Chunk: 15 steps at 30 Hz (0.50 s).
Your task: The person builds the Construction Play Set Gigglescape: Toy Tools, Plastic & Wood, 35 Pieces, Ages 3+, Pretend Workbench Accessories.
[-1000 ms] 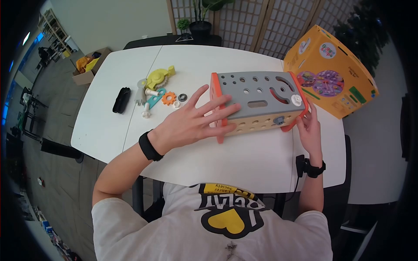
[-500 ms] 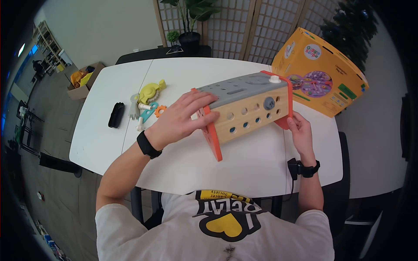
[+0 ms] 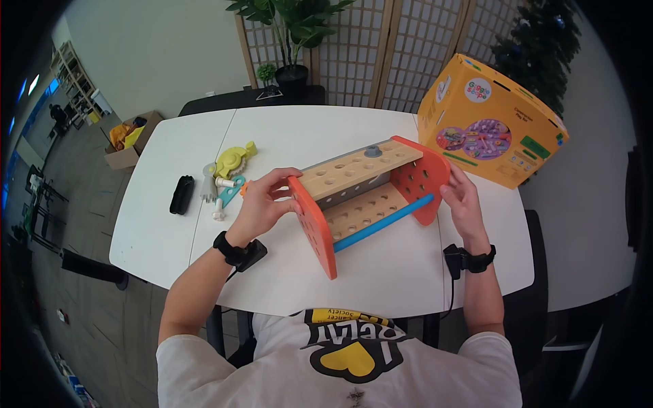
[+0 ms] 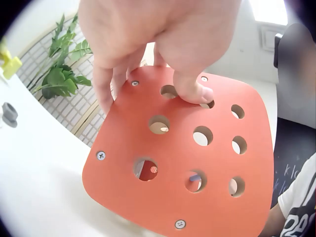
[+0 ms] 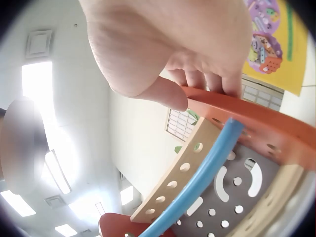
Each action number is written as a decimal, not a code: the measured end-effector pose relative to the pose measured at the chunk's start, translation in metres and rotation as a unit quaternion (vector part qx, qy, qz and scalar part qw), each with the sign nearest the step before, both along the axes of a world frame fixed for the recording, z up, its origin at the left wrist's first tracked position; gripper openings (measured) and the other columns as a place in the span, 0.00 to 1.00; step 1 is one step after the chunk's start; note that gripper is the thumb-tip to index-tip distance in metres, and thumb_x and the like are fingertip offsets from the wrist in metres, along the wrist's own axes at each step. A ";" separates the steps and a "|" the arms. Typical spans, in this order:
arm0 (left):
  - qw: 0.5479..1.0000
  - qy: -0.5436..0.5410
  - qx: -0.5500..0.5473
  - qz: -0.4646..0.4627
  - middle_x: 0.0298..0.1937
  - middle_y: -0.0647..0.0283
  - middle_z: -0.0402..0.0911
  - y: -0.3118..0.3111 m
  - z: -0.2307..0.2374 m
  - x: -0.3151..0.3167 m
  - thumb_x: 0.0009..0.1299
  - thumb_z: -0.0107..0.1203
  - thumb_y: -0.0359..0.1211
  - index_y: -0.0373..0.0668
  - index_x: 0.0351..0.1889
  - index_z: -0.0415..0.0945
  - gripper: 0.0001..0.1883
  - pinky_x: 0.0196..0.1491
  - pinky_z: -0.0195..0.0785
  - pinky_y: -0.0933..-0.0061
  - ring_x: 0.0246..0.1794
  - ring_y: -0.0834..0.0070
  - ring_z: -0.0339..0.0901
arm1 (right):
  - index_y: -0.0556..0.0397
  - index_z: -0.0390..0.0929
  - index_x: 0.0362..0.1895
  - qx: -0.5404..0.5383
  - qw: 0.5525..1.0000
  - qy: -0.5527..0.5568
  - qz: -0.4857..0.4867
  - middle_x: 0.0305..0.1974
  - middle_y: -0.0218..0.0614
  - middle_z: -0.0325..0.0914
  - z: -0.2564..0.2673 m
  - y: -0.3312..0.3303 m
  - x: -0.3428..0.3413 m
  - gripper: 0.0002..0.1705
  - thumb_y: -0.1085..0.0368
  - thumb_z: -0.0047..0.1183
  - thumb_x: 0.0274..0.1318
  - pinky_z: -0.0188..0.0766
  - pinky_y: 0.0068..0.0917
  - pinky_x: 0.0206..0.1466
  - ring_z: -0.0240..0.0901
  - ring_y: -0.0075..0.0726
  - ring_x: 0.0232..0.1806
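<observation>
A toy workbench with orange-red end panels, wooden strips with round holes and a blue rod is tilted over the table, its hollow side toward me. On its upper strip sits a grey bolt head. My left hand grips the left end panel by its top edge, thumb tip at one of the holes. At the other end, my right hand holds the right panel's edge, thumb on the near side and fingers behind. The grey slotted panel shows inside the frame.
Left of the bench lie a yellow toy tool, a turquoise strip, white screws and a black case. A large orange carton stands at the back right of the white table.
The workbench has rolled so that its grey top faces away and its hollow side with the blue rod faces me. My left hand went from spread on top to gripping the left panel.
</observation>
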<state>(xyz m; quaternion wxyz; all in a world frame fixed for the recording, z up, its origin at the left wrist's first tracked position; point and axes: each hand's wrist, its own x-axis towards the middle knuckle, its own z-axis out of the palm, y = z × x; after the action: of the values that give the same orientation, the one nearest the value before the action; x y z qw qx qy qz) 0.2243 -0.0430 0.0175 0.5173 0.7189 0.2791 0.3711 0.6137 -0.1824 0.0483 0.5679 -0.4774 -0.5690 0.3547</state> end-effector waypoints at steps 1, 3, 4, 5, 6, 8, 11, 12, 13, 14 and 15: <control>0.999 -0.003 -0.043 -0.001 0.57 0.62 0.80 -0.002 -0.003 -0.001 0.61 0.75 0.29 0.40 0.62 0.74 0.31 0.62 0.79 0.65 0.59 0.69 0.81 | 0.64 0.56 0.78 0.004 1.000 -0.003 0.002 0.70 0.48 0.71 -0.001 0.001 -0.001 0.34 0.72 0.48 0.72 0.63 0.34 0.74 0.69 0.36 0.72; 0.999 -0.002 -0.049 0.015 0.57 0.62 0.80 -0.005 -0.010 -0.001 0.63 0.74 0.27 0.40 0.63 0.73 0.31 0.61 0.80 0.66 0.59 0.69 0.81 | 0.64 0.55 0.78 0.011 1.000 -0.009 0.004 0.72 0.48 0.68 -0.001 0.006 -0.001 0.34 0.73 0.48 0.72 0.62 0.34 0.75 0.66 0.37 0.73; 0.998 -0.002 -0.051 0.022 0.57 0.62 0.80 -0.006 -0.014 -0.002 0.63 0.74 0.27 0.40 0.63 0.72 0.31 0.61 0.80 0.67 0.60 0.68 0.81 | 0.64 0.55 0.78 0.013 1.000 -0.011 0.007 0.73 0.48 0.68 -0.002 0.008 -0.002 0.34 0.73 0.47 0.72 0.61 0.34 0.75 0.66 0.37 0.74; 0.998 -0.004 -0.051 0.023 0.58 0.61 0.80 -0.005 -0.016 -0.002 0.65 0.73 0.28 0.40 0.63 0.72 0.30 0.61 0.80 0.66 0.60 0.68 0.80 | 0.64 0.55 0.78 0.014 1.000 -0.012 0.008 0.73 0.47 0.68 -0.001 0.012 -0.003 0.34 0.74 0.47 0.72 0.61 0.34 0.76 0.66 0.37 0.74; 0.998 -0.007 -0.051 0.023 0.59 0.60 0.79 -0.006 -0.018 -0.003 0.66 0.73 0.30 0.40 0.63 0.71 0.29 0.60 0.80 0.65 0.61 0.67 0.80 | 0.64 0.55 0.79 0.014 1.000 -0.013 0.010 0.73 0.47 0.67 -0.002 0.014 -0.003 0.34 0.74 0.46 0.72 0.61 0.34 0.76 0.65 0.37 0.74; 0.994 -0.026 -0.100 0.022 0.59 0.60 0.79 -0.007 -0.021 -0.003 0.68 0.71 0.33 0.41 0.63 0.70 0.28 0.60 0.79 0.65 0.61 0.67 0.80 | 0.64 0.56 0.78 -0.011 1.000 -0.008 0.004 0.72 0.46 0.69 -0.004 0.017 0.000 0.32 0.75 0.45 0.73 0.61 0.33 0.76 0.67 0.37 0.73; 0.983 -0.052 -0.177 0.022 0.57 0.59 0.81 -0.011 -0.027 -0.006 0.70 0.70 0.35 0.39 0.60 0.72 0.25 0.59 0.79 0.67 0.57 0.69 0.82 | 0.63 0.60 0.76 -0.042 0.999 -0.025 -0.023 0.70 0.45 0.72 -0.014 0.027 0.004 0.29 0.75 0.43 0.74 0.64 0.33 0.74 0.70 0.36 0.71; 0.986 -0.046 -0.159 0.025 0.55 0.58 0.82 -0.010 -0.033 -0.006 0.70 0.70 0.35 0.37 0.58 0.72 0.23 0.57 0.80 0.69 0.54 0.70 0.83 | 0.63 0.62 0.76 -0.053 0.997 -0.034 -0.036 0.69 0.45 0.73 -0.017 0.030 0.005 0.28 0.74 0.43 0.75 0.65 0.33 0.73 0.71 0.36 0.70; 0.989 -0.039 -0.142 0.029 0.54 0.57 0.83 -0.011 -0.036 -0.006 0.71 0.70 0.35 0.35 0.55 0.73 0.22 0.55 0.81 0.70 0.51 0.71 0.84 | 0.62 0.63 0.75 -0.053 0.997 -0.042 -0.047 0.68 0.44 0.74 -0.016 0.032 0.004 0.27 0.73 0.42 0.76 0.67 0.32 0.72 0.72 0.35 0.69; 0.992 -0.019 -0.115 0.042 0.52 0.58 0.84 -0.013 -0.037 -0.007 0.69 0.71 0.36 0.35 0.54 0.75 0.22 0.53 0.81 0.71 0.49 0.73 0.84 | 0.61 0.64 0.75 -0.054 0.996 -0.051 -0.058 0.67 0.44 0.75 -0.015 0.035 0.003 0.26 0.73 0.42 0.77 0.69 0.32 0.71 0.73 0.35 0.68; 0.995 0.002 -0.088 0.055 0.49 0.59 0.85 -0.016 -0.038 -0.006 0.68 0.72 0.38 0.34 0.52 0.77 0.22 0.50 0.80 0.72 0.47 0.74 0.84 | 0.60 0.65 0.74 -0.055 0.994 -0.058 -0.069 0.66 0.43 0.76 -0.014 0.039 0.002 0.25 0.72 0.41 0.77 0.70 0.31 0.69 0.74 0.34 0.66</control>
<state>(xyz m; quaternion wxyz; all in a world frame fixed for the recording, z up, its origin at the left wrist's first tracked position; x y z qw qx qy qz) 0.2178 -0.0588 -0.0206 0.5569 0.6548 0.3505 0.3718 0.6160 -0.1433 0.0344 0.5293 -0.5660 -0.5466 0.3174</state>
